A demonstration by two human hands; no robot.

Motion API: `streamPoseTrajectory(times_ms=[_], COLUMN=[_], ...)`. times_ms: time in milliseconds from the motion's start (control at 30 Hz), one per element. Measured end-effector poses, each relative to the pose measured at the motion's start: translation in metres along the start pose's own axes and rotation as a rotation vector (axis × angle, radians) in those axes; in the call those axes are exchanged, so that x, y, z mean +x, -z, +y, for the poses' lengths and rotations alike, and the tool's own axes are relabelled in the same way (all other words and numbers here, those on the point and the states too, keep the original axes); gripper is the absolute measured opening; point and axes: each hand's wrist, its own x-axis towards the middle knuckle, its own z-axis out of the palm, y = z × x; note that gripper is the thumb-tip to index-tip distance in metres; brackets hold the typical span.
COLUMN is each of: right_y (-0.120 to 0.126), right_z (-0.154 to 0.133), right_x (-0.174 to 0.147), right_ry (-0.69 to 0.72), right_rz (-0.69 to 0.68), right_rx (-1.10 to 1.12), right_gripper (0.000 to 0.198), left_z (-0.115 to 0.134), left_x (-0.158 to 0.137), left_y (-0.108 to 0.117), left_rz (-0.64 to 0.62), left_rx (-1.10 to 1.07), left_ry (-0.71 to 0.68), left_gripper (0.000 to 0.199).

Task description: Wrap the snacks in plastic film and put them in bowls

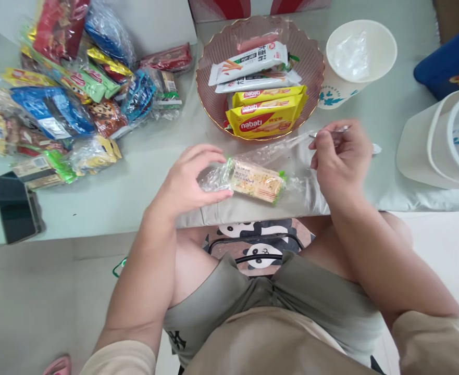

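A soda biscuit packet (257, 181) with green ends lies on the table near its front edge, inside a clear plastic wrapper (301, 185). My left hand (192, 182) curves around the wrapper's left end, thumb and fingers apart. My right hand (340, 161) is closed, to the right of the packet. A thin metal tool (345, 128) shows between its fingers; its kind is not clear. A strand of clear film stretches from the packet toward this hand. Behind the packet stands a scalloped bowl (209, 99) holding yellow wafer packs (266, 117) and white snack sticks (252, 62).
Many wrapped snacks (57, 104) are heaped at the left, with a phone (15, 207) in front of them. A paper cup (381, 52) with clear plastic inside stands right of the bowl. More white cups (417, 140) and a blue container (444, 67) are at the right.
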Motion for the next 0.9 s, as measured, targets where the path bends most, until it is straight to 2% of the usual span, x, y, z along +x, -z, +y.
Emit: streamPoseTrajectory(times_ms=[67, 100, 200, 233, 300, 333, 400, 500, 567, 633, 733, 900], right_y=[0.000, 0.002, 0.008, 0.009, 0.007, 0.005, -0.002, -0.007, -0.005, 0.000, 0.005, 0.007], right_z=[0.005, 0.006, 0.001, -0.003, -0.011, -0.013, -0.013, -0.008, -0.005, -0.005, -0.008, -0.007], right_x=[0.005, 0.005, -0.006, -0.012, -0.026, -0.032, -0.039, -0.038, -0.034, -0.031, -0.030, -0.033], right_ry=[0.068, 0.146, 0.530, 0.660, 0.818, 0.824, 0.703, 0.483, 0.446, 0.456, 0.458, 0.430], right_rz=[0.060, 0.115, 0.296, 0.277, 0.071, -0.076, -0.325, -0.506, -0.580, -0.607, -0.574, -0.504], right_rx=[-0.039, -0.074, -0.163, -0.165, -0.178, -0.216, -0.352, -0.486, -0.459, -0.400, -0.346, -0.386], right_gripper=[0.022, 0.019, 0.011, 0.012, 0.017, 0.019, 0.024, 0.039, 0.035, 0.027, 0.013, 0.013], left_z=[0.005, 0.008, 0.012, 0.013, 0.015, 0.015, 0.016, 0.015, 0.011, 0.005, -0.003, -0.015], left_x=[0.002, 0.003, 0.005, 0.005, 0.008, 0.009, 0.013, 0.019, 0.021, 0.023, 0.022, 0.019], left_y=[-0.006, -0.009, -0.014, -0.015, -0.016, -0.016, -0.015, -0.014, -0.012, -0.011, -0.010, -0.010], left_rz=[-0.040, -0.023, 0.070, 0.102, 0.159, 0.186, 0.239, 0.303, 0.338, 0.359, 0.366, 0.334], left_rx=[0.057, 0.055, -0.030, -0.068, -0.146, -0.185, -0.266, -0.370, -0.371, -0.316, -0.206, -0.057], left_ry=[0.021, 0.043, 0.143, 0.203, 0.350, 0.428, 0.570, 0.725, 0.754, 0.735, 0.670, 0.590], left_gripper=[0.022, 0.014, 0.014, 0.013, 0.012, 0.013, 0.016, 0.019, 0.020, 0.022, 0.021, 0.016])
